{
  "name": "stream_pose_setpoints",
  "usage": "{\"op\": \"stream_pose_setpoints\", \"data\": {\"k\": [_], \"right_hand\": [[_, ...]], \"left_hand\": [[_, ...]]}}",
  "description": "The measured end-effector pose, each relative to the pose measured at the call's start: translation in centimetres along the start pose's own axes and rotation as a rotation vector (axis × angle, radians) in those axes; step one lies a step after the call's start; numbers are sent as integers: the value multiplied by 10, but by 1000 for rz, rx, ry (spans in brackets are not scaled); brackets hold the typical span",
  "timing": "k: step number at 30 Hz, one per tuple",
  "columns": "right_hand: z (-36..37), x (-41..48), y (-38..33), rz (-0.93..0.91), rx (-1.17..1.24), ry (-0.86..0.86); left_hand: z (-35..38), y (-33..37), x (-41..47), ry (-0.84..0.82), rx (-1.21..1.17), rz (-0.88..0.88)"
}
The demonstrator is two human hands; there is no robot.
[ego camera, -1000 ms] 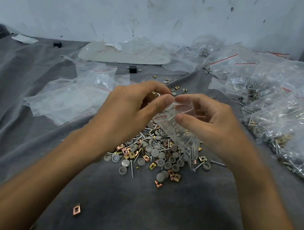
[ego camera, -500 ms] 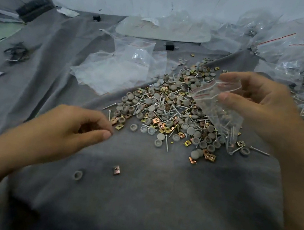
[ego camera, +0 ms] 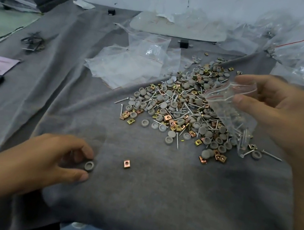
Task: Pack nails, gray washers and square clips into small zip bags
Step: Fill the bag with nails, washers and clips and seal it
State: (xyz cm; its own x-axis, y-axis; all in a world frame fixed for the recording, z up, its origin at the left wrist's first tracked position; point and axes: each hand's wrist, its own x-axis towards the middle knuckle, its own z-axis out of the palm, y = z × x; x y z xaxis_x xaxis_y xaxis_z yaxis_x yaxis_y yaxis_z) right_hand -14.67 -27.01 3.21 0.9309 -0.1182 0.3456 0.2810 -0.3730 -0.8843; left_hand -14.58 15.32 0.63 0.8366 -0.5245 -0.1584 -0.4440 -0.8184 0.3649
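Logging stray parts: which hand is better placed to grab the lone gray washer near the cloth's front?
The left hand: its thumb and forefinger bracket the gray washer, while the right hand is across the cloth, holding the zip bag.

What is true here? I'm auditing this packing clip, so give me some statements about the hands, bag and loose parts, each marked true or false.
1. The right hand holds a small clear plastic zip bag with nails inside. True.
2. The left hand reaches for a nail. False: its thumb and forefinger flank a lone gray round washer on the gray cloth.
3. One copper-coloured square clip lies alone, right of that washer. True.
4. The bag is sealed. False: its red-lined mouth gapes open.
5. The mixed pile of parts sits in a tray. False: it lies directly on the cloth.
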Motion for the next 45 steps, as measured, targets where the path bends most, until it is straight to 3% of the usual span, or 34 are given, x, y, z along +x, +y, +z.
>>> {"op": "stream_pose_setpoints", "data": {"k": [11,18,21,28,33,41,45], "right_hand": [[0,-1,1,2,-37,0],[3,-4,-6,40,-56,-38],[3,-3,-7,56,-56,-48],[2,-1,-4,47,-31,-44],[0,0,-2,40,-44,-41],[0,0,-3,31,-27,-38],[-1,-1,-2,29,-40,-31]], "left_hand": [[5,14,19,172,-91,66],[0,85,81,444,-458,238],[-5,119,117,432,-564,293],[-17,169,173,400,-482,336],[-22,177,178,363,-421,373],[-26,176,176,249,-528,404],[-26,166,179,334,-593,406]]}}
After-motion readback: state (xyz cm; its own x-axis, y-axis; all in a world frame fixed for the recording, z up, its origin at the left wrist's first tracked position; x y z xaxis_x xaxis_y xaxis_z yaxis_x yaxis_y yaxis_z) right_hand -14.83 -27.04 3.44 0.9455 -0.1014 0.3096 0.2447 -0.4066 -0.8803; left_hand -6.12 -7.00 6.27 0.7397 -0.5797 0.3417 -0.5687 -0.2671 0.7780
